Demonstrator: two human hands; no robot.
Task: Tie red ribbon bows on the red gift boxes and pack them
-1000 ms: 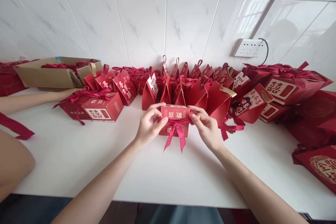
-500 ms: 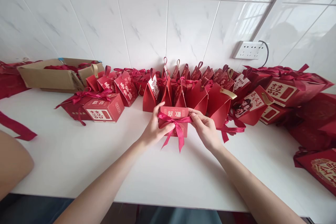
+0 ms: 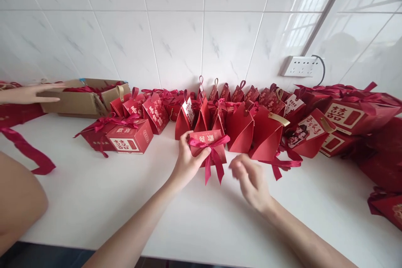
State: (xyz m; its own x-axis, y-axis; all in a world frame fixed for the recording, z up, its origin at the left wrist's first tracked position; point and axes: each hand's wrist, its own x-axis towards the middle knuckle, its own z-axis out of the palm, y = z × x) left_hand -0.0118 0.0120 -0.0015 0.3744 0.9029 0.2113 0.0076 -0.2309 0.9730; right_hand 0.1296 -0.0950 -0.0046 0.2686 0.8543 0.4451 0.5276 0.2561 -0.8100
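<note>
The right hand (image 3: 251, 182) hangs over the desk (image 3: 201, 222), just right of the gift box (image 3: 210, 136) and apart from it, forearm slanting in; its fingers are curled and blurred, and I cannot tell whether they are fully closed. The left hand (image 3: 190, 161), nearer, grips the box's left side, thumb on the ribbon bow (image 3: 214, 147). The box sits between the hands, ribbon crosswise, long axis unclear. Behind are red bags (image 3: 240, 132).

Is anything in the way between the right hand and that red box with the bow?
Nothing visible: a gap separates the right hand from the bow-tied red gift box, which the left hand grips from the other side.
</note>
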